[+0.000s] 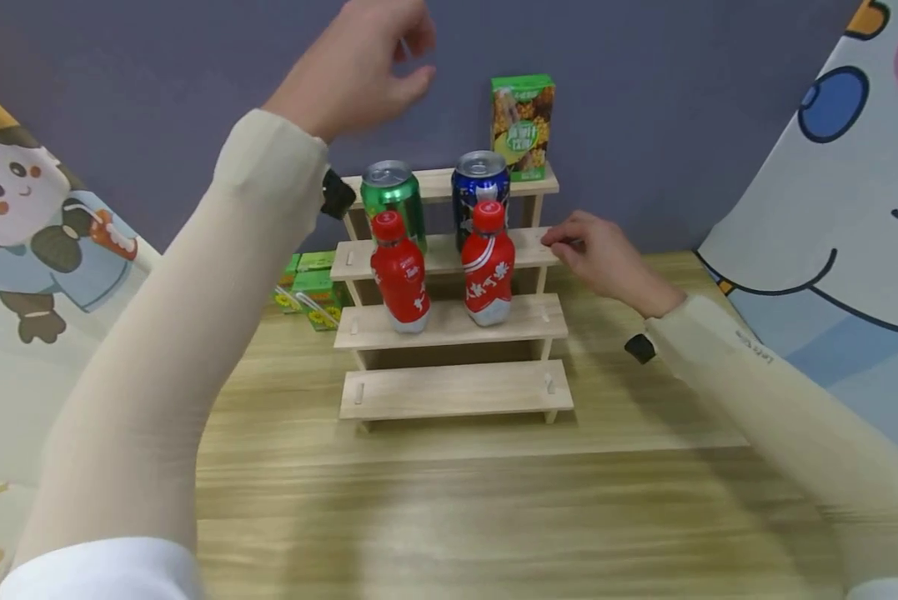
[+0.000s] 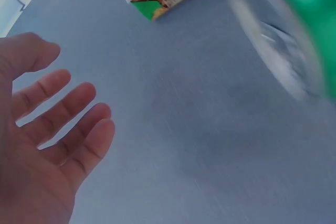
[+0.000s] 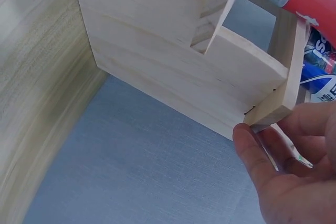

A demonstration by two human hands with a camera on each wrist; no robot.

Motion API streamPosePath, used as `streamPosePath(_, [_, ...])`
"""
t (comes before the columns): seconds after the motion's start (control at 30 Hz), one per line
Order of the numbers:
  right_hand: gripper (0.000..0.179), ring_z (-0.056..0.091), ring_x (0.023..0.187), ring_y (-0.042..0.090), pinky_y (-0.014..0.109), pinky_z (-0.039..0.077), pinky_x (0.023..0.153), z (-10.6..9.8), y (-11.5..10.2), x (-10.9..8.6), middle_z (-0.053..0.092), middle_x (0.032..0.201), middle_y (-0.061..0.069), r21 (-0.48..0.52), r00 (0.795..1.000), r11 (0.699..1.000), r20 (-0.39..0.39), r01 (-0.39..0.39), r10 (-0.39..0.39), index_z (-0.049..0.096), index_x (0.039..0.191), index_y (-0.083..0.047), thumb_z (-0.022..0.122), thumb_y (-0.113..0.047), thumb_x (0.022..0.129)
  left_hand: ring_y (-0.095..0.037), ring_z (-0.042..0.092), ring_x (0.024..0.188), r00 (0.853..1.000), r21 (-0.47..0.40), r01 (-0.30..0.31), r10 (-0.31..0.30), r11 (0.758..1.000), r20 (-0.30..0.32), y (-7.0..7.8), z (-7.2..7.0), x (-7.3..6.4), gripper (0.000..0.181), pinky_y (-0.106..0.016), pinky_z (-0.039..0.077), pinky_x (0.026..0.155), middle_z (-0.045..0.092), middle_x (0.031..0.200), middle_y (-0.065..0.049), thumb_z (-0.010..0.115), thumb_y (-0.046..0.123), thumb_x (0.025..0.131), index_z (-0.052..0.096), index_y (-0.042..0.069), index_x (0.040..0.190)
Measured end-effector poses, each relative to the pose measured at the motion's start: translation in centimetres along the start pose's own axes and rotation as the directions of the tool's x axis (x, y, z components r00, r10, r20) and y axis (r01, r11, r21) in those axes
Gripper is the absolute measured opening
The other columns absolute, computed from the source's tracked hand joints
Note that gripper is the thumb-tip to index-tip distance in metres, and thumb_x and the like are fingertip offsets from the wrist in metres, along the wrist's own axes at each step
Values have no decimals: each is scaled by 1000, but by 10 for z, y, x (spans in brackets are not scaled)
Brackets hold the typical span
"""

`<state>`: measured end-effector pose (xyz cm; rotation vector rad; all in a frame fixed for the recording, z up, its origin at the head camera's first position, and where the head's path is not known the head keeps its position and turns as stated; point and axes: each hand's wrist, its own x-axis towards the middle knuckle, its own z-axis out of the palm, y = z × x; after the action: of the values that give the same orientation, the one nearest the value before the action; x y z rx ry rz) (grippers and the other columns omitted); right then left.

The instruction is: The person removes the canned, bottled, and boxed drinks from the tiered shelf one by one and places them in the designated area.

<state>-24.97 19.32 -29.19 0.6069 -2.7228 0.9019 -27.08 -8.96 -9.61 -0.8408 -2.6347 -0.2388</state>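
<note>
The right hand (image 1: 599, 258) pinches the right end of the wooden stand (image 1: 456, 390), at the second tier from the top. The left hand (image 1: 358, 71) is raised above the stand, fingers loosely spread, grasping nothing. The step in hand is judged to be steadying the stand; the next move calls for a light right grip and left-hand clearance over the can tops. The stand, pale and four-tiered, sits on the table (image 1: 479, 517). A green can (image 1: 393, 196) and blue can (image 1: 481, 187) occupy the pinched tier; two red bottles (image 1: 401, 279) (image 1: 489, 267) stand one tier lower, upright.
</note>
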Motion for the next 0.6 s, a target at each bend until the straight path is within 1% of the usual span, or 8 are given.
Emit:
streamPosePath(0.1, [20,56,90,25,42,47,78,-1,-2,1,56,103,11,-4,1000,1000,6,7,-7,67,110,0,57,-5,94,-17,45,115,998,25,-12,11,1000,63,9,2,15,42,-24,40,94,47,131,-4,43,33,98,46,13,135])
streamPosePath(0.17, [20,56,89,25,41,46,77,0,-4,1,56,102,11,0,1000,1000,13,14,-14,67,111,0,57,-5,94,-16,46,115,993,48,-30,24,998,117,17,6,25,44,-25,40,95,45,134,-4,42,34,99,45,13,137])
streamPosePath(0.27, [20,56,89,24,40,46,76,2,-7,2,56,102,11,7,999,999,12,34,-34,67,111,-1,57,-6,94,-16,48,115,982,80,-37,21,996,189,26,16,39,46,-26,41,96,44,137,-4,42,35,98,43,13,139])
streamPosePath(0.33, [21,56,89,24,40,47,77,3,-9,4,56,103,11,10,999,999,10,45,-45,67,111,-1,57,-5,94,-16,49,117,976,94,-33,12,995,218,32,23,47,46,-26,41,96,44,138,-4,42,34,98,43,14,140])
streamPosePath(0.43, [21,55,90,24,40,47,77,6,-12,6,56,103,11,21,999,999,13,47,-47,67,111,-1,56,-6,94,-17,50,116,971,109,-38,11,993,238,38,31,53,47,-27,43,94,44,139,-4,42,31,98,43,14,141])
streamPosePath(0.6, [20,56,92,24,40,48,79,10,-17,5,56,104,10,46,999,999,31,24,-25,68,110,-2,57,-7,94,-18,50,116,965,133,-77,40,988,260,47,37,53,47,-26,43,94,43,140,-6,43,29,98,42,11,142])
